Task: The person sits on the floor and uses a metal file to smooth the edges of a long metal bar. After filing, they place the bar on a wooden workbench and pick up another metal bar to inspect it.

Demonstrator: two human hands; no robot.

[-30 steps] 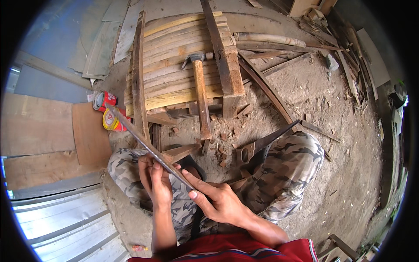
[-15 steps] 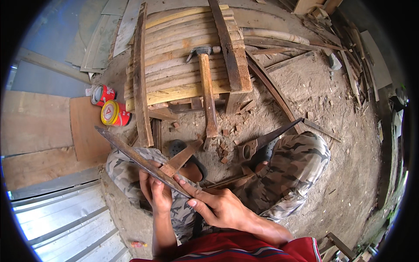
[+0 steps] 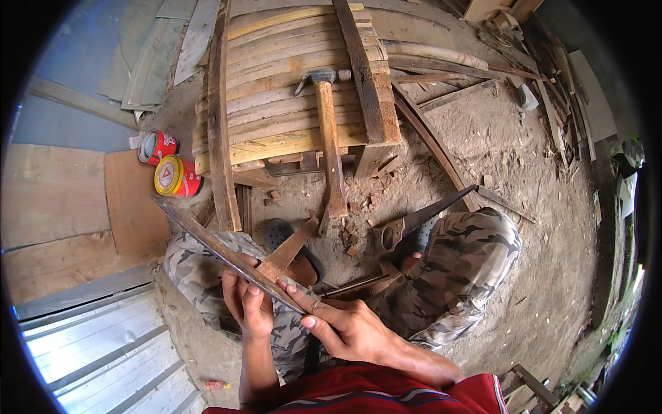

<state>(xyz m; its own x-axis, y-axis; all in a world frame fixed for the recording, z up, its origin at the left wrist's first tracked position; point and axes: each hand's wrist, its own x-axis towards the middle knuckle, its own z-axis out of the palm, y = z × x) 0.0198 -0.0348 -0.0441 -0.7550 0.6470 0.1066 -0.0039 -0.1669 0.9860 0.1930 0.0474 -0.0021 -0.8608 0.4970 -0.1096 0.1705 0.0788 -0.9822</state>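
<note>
A long, dark wooden strip (image 3: pixel 207 238) slants across my lap, its far end to the left. A shorter brown wooden piece (image 3: pixel 289 250) meets it at an angle near my hands. My left hand (image 3: pixel 249 303) is closed around the strip from below, close to where the two pieces meet. My right hand (image 3: pixel 352 330) pinches the strip's near end, thumb on one side and fingers reaching toward the joint. Beyond them, a claw hammer (image 3: pixel 329 131) with a wooden handle leans head-up on a slatted wooden frame (image 3: pixel 296 114). A handsaw (image 3: pixel 420 221) rests beside my right foot.
Two red cans (image 3: pixel 178 176), one with a yellow rim, stand at the left by plywood boards (image 3: pixel 58 196). Small wood offcuts (image 3: pixel 353 231) litter the dirt floor. Long boards (image 3: pixel 441 155) and a scrap pile (image 3: pixel 558 103) lie to the right. Corrugated metal (image 3: pixel 110 352) is at lower left.
The view has shifted slightly, so the cans and frame appear a little displaced. Both hands keep nearly the same hold on the wooden strip.
</note>
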